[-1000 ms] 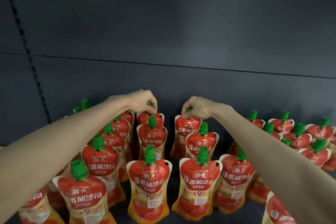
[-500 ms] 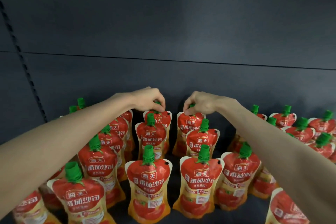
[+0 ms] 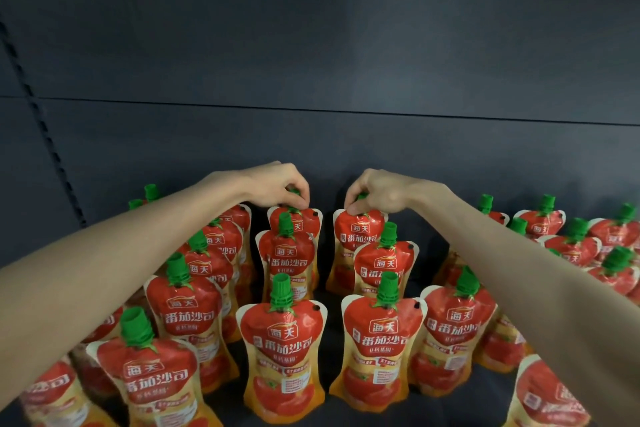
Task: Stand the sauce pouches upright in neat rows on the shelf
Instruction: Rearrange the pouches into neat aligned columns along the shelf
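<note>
As left hand [image 3: 277, 184] pinches pouch [image 3: 306, 222], right hand [image 3: 376, 189] pinches neighbouring pouch [image 3: 360, 236].

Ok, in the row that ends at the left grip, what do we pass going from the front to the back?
front pouch → second pouch → back pouch, held at the top by the left grip → dark back wall
</note>
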`<move>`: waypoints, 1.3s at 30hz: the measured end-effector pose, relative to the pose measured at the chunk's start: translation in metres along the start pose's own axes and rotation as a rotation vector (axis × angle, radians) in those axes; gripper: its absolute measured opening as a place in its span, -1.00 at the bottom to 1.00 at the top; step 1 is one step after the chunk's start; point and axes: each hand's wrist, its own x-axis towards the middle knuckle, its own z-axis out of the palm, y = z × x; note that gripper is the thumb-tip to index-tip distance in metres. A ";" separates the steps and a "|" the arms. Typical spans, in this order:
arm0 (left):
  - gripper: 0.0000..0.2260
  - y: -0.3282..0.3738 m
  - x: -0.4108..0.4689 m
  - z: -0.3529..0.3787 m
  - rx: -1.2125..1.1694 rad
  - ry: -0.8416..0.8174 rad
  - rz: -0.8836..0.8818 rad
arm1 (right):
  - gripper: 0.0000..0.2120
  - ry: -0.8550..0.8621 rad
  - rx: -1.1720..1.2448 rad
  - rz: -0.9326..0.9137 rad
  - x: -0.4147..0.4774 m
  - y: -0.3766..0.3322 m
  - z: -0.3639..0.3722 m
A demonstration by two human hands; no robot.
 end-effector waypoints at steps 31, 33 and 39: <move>-0.81 0.020 -0.057 0.018 0.084 0.051 -0.010 | -0.83 0.065 -0.139 0.008 -0.057 -0.024 0.020; -0.82 0.020 -0.056 0.020 0.083 0.062 -0.013 | -0.85 0.098 -0.100 -0.015 -0.050 -0.026 0.023; -0.85 0.019 -0.054 0.021 0.048 0.082 0.003 | -0.92 0.137 -0.071 -0.075 -0.038 -0.024 0.028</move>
